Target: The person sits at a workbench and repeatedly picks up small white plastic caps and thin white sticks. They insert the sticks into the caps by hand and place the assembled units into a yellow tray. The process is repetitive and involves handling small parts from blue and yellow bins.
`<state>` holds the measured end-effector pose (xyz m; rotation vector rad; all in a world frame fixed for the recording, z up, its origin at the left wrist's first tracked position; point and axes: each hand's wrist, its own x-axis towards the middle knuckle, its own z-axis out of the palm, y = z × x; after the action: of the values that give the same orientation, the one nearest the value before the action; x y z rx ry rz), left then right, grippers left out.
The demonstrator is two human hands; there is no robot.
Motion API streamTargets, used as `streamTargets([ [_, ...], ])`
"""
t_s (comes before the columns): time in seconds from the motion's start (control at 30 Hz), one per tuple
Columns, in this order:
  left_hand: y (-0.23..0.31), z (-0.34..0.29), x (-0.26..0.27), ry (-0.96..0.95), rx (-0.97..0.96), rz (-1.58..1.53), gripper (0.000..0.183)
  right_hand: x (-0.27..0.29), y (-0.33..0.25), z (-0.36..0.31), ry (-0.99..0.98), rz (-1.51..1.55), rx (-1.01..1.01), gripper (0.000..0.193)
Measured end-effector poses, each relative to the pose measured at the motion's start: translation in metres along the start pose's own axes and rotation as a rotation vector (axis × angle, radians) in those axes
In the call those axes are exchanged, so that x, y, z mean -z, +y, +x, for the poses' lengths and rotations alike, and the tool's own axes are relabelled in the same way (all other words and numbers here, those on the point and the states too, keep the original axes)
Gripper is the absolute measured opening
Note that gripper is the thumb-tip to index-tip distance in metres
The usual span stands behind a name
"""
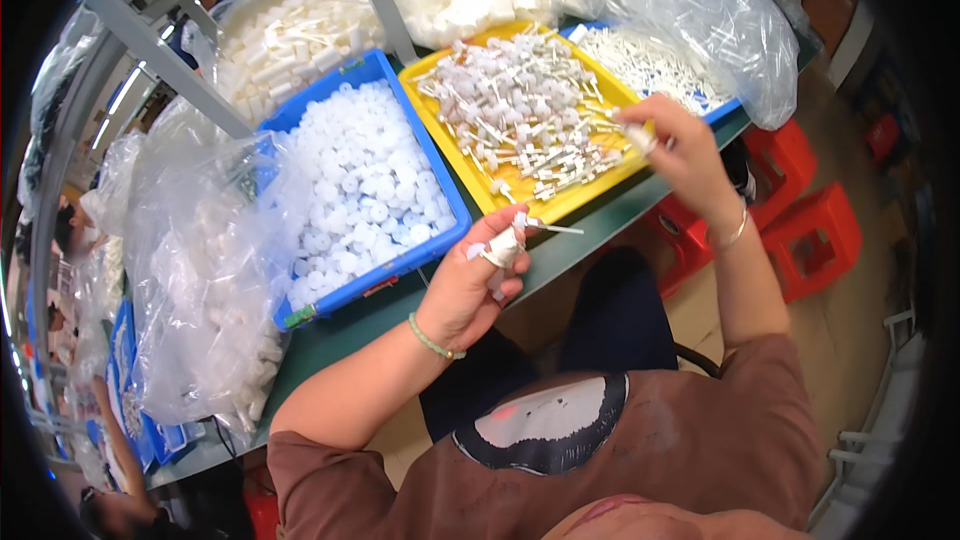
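Note:
My left hand [470,285] is in front of the yellow tray, fingers curled around small white plastic parts. A white part with a thin stem [553,228] sticks out past its fingertips. White wrapping [503,248] covers one of its digits. Over the right edge of the yellow tray [570,208], my right hand [685,155] has its fingers bent together, with something white at the tips; what it grips is too small and blurred to name. Heaped in that tray are many white stemmed parts [520,105]. Left of it, a blue tray [452,208] holds round translucent white pieces [365,190].
A second blue tray [725,112] with thin white sticks [650,65] stands at the far right, partly under a clear plastic bag [740,30]. Bags of white parts [200,260] crowd the left. Red stools [815,240] stand right of the green table [600,230]. Other people sit far left.

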<state>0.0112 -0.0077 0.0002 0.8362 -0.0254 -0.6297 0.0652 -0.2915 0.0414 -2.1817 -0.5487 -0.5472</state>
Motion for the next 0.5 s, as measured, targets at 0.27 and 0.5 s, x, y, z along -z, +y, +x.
streamTargets([
  [0.27,-0.001,0.0,-0.007,0.042,-0.013,0.012,0.039,-0.05,-0.054,-0.068,-0.005,0.269,-0.029,0.02],
  [0.5,-0.001,0.001,-0.007,0.048,-0.017,0.045,0.035,-0.046,-0.058,-0.071,-0.009,0.303,-0.114,0.02],
])
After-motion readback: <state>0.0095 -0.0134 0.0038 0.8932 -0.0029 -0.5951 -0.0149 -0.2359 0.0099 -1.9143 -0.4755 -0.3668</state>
